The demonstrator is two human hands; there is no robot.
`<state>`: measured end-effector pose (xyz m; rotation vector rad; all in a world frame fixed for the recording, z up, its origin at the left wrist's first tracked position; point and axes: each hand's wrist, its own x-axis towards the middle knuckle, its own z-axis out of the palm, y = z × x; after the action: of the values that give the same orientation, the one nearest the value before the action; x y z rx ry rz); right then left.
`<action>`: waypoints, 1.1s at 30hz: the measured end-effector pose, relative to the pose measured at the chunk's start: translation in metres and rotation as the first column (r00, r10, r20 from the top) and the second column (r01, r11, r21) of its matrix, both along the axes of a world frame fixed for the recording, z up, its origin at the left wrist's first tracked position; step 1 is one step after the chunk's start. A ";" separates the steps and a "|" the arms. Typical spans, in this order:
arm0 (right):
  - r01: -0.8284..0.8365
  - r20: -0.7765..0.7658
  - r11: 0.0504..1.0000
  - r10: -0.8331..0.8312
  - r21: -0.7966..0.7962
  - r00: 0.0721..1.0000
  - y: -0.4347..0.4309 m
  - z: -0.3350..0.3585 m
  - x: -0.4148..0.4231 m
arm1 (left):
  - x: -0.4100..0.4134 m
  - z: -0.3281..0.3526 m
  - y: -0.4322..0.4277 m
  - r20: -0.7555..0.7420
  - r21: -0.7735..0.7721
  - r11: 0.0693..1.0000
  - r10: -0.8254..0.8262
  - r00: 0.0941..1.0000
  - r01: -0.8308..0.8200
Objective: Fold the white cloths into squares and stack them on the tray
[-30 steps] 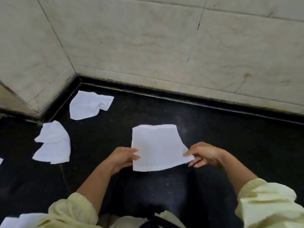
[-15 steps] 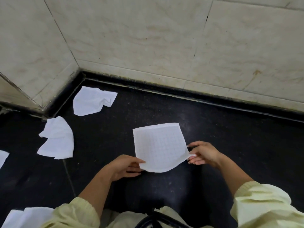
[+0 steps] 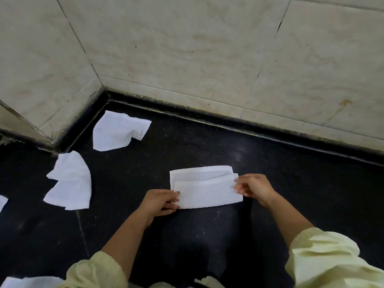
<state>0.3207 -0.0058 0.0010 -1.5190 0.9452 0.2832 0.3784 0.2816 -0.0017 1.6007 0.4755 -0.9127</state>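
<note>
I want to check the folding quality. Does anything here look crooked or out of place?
Yes. The cloth in the hands is folded unevenly: its top layer sits askew, edges not aligned. Two crumpled cloths lie loose on the dark floor, and no tray is in view.

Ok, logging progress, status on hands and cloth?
Left hand and right hand pinching folded cloth ends. Half-folded strip, layers uneven. Two loose cloths left. No tray visible.
</note>
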 end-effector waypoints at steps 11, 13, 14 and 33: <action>-0.010 0.083 0.991 0.021 -0.133 0.996 -0.005 -0.017 0.021 | 0.023 -0.012 -0.011 0.233 0.108 0.989 0.072 0.970 -0.100; -0.002 0.096 0.985 0.018 -0.172 0.995 -0.004 -0.024 0.022 | 0.024 -0.015 -0.013 0.234 0.109 0.985 0.105 0.967 -0.133; -0.003 0.105 0.981 0.024 -0.196 0.994 -0.003 -0.027 0.023 | 0.025 -0.017 -0.013 0.237 0.111 0.982 0.121 0.964 -0.150; 0.005 0.054 0.871 0.025 -0.490 0.998 0.001 -0.039 0.020 | 0.012 -0.028 -0.019 0.500 0.466 0.882 -0.191 0.845 -0.076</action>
<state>0.3407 -0.0051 -0.0381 -1.9866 1.0099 -0.0029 0.3906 0.2626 -0.0301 2.2354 0.2540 -0.3567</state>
